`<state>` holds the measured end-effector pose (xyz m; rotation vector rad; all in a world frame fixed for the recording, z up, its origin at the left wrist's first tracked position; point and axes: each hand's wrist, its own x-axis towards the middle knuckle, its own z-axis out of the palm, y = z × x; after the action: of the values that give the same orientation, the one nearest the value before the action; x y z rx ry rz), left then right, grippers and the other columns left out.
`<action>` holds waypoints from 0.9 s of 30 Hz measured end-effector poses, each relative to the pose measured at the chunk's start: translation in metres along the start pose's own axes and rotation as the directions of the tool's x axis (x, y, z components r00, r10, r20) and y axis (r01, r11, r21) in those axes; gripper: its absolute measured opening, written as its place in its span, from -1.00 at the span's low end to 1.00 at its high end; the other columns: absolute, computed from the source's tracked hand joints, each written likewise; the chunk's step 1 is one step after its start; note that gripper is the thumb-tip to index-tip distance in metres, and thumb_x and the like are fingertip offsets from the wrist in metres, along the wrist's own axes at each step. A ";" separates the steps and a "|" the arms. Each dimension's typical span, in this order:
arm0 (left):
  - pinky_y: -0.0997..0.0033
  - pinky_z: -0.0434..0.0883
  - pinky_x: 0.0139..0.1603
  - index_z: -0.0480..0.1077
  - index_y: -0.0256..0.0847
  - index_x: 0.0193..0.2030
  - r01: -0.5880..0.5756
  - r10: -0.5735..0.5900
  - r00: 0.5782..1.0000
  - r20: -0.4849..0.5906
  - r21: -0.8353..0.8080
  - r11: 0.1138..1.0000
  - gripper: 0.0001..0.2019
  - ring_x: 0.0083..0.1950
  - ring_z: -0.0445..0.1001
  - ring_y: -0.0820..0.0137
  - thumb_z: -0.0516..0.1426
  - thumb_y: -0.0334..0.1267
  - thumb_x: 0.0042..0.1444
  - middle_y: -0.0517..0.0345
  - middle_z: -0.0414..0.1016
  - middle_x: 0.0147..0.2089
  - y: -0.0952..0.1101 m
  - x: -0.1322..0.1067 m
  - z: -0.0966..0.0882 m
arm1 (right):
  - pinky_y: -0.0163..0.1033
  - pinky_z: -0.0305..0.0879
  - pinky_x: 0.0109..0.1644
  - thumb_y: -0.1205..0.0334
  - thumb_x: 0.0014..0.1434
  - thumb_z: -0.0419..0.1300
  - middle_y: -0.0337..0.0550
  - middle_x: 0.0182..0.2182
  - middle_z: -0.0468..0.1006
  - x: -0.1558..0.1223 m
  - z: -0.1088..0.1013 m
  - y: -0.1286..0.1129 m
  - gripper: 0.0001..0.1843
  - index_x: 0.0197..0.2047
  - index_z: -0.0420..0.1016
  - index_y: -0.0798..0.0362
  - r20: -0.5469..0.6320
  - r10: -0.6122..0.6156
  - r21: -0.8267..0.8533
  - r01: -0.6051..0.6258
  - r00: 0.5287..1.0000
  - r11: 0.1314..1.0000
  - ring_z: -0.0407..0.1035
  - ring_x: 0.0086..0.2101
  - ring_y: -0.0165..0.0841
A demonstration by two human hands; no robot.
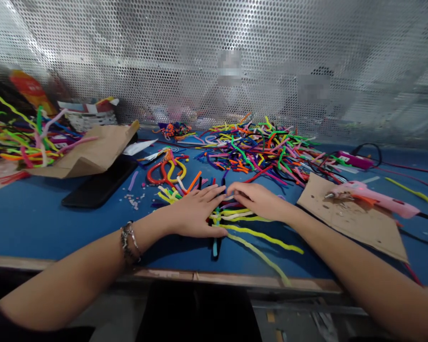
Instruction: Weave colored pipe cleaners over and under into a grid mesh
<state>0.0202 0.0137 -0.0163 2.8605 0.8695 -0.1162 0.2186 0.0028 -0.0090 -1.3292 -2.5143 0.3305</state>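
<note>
Resting flat, the left hand (196,211) covers part of the crossed pipe cleaners (217,219); the right hand (255,198) curls just beside its fingertips, whether pinching one I cannot tell. Scissors (166,172) lie beyond the left hand.

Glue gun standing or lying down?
Lying down: the pink glue gun stretches low across the cardboard, nozzle pointing left.
</note>
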 end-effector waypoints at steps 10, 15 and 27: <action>0.17 -0.15 0.27 -0.08 -0.34 0.26 0.007 -0.006 1.000 -0.014 0.019 1.000 -0.32 0.32 -0.18 0.24 -0.11 0.09 0.12 -0.05 -0.14 0.32 0.002 0.002 -0.002 | -0.33 0.16 -0.29 0.51 0.12 -0.10 -0.16 -0.44 0.35 0.000 -0.001 0.002 -0.76 -0.35 0.36 0.14 -0.015 -0.176 -0.054 0.175 0.984 0.983 0.24 -0.41 -0.42; 0.22 -0.04 0.25 0.10 -0.39 0.16 -0.015 0.019 0.995 -0.103 0.036 0.999 -0.34 0.26 0.01 0.21 -0.02 0.09 0.06 -0.11 0.06 0.24 0.002 0.000 -0.004 | -0.30 0.18 -0.26 0.44 0.14 -0.05 -0.14 -0.39 0.35 -0.002 -0.002 -0.002 -0.80 -0.28 0.39 0.13 0.028 -0.121 -0.086 0.123 0.992 0.989 0.27 -0.36 -0.40; 0.26 0.05 0.21 0.14 -0.31 0.03 -0.105 0.101 0.973 -0.207 -0.013 0.994 -0.49 0.22 0.10 0.24 0.08 -0.03 0.01 -0.09 0.15 0.18 0.001 -0.001 -0.002 | -0.24 0.13 -0.19 0.43 0.06 0.08 -0.09 -0.33 0.32 -0.004 -0.001 -0.009 -0.91 -0.38 0.40 0.13 -0.015 -0.088 -0.226 0.082 0.996 0.971 0.23 -0.27 -0.33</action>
<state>0.0201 0.0133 -0.0139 2.9256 0.7476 0.2049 0.2143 -0.0054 -0.0053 -1.2885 -2.6409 0.0103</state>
